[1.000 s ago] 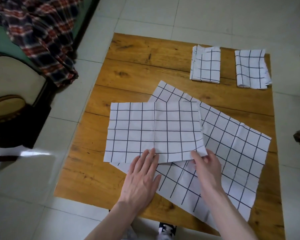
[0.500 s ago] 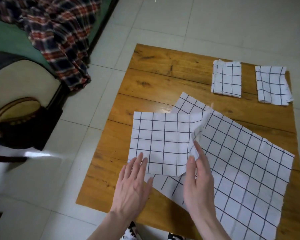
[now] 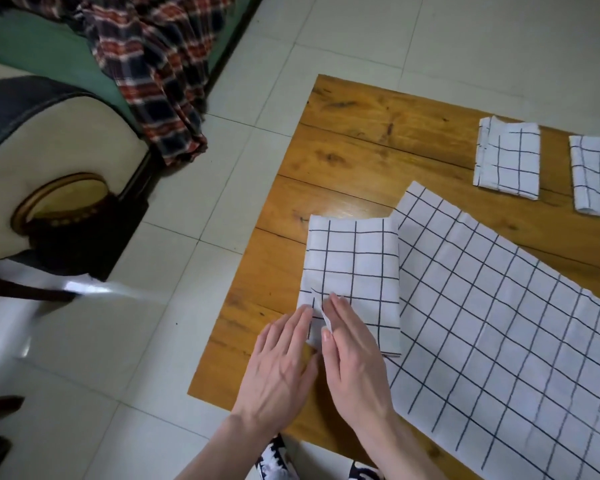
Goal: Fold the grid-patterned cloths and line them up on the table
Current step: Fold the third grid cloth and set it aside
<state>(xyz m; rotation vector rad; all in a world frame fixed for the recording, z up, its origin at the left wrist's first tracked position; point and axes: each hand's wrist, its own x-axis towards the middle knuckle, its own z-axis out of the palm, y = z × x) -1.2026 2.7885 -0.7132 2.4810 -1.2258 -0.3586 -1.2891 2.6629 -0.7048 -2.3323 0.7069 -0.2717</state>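
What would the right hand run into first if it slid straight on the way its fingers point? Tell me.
The right hand already rests on the folded cloth; sliding on, it would likely cross that cloth, then meet bare table.

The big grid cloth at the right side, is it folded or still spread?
Spread. The large cloth lies flat in one layer on the table, partly under the folded cloth.

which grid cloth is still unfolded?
The large cloth spread flat, right of the hands; the one under the hands and the two at the far edge are folded.
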